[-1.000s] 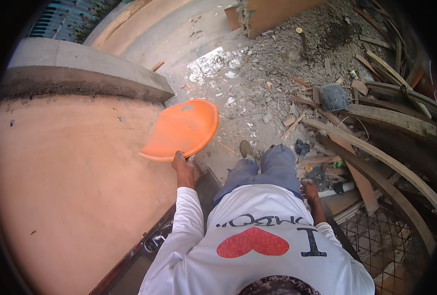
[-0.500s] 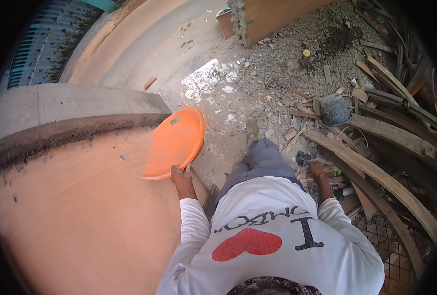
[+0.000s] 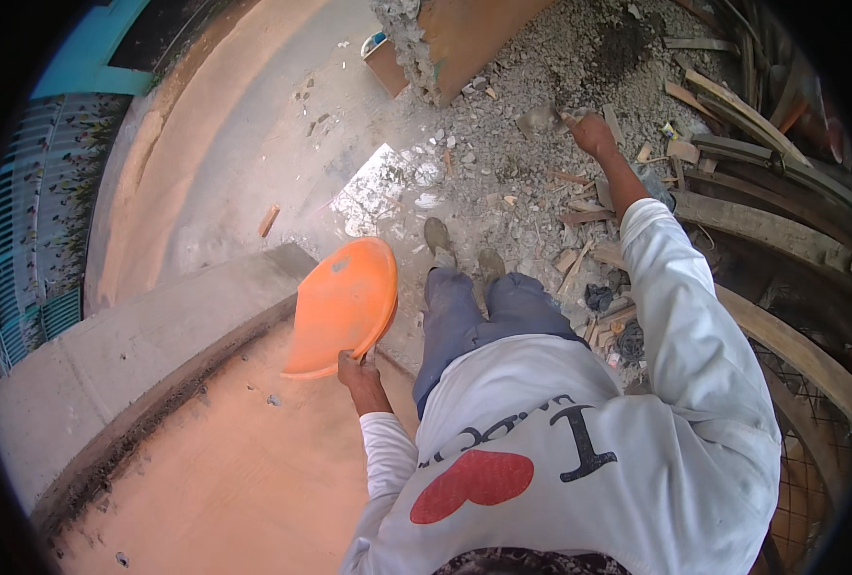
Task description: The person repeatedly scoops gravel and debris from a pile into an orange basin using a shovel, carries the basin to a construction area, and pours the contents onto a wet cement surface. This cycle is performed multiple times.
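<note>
My left hand (image 3: 361, 374) grips the rim of a shallow orange plastic pan (image 3: 345, 297), tilted on edge beside the low wall, with a slot near its top. My right arm is stretched far forward to the right. At its end, my right hand (image 3: 594, 134) is closed round the handle of what looks like a trowel (image 3: 539, 120); the grey blade lies on the gravel and the handle is covered by the fingers. Just behind the right forearm, a dark bucket (image 3: 658, 182) is mostly hidden.
On my left runs a low orange wall (image 3: 206, 460) with a grey concrete top (image 3: 148, 335). Curved wooden planks (image 3: 781, 335) are piled on my right. Ahead lie gravel (image 3: 579, 67), rubble, a white-splashed sheet (image 3: 367, 192) and a broken orange wall piece (image 3: 474, 38).
My right hand has gone from beside my hip forward to the trowel and closed on its handle. The view has shifted; my left hand keeps its hold on the pan.
</note>
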Demonstrator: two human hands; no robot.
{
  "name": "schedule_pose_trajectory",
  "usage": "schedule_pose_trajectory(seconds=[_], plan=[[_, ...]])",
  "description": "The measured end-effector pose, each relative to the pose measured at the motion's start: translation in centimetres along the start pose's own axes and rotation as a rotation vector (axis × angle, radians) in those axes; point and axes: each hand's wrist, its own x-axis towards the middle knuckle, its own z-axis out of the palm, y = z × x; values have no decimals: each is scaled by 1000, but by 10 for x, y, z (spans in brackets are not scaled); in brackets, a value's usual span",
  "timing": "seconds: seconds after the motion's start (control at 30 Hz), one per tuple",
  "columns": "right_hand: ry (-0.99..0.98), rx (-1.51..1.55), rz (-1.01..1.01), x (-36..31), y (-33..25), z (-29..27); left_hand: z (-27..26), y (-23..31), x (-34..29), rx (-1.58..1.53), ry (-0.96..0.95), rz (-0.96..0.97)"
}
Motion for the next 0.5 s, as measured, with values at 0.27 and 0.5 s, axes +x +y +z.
schedule_pose_trajectory(seconds=[0.27, 0.5], plan=[[-70, -103, 248, 3, -28, 14, 90, 40, 48, 215, -125, -27], [-139, -142, 370, 42, -24, 42, 178, 45, 75, 482, -175, 33]])
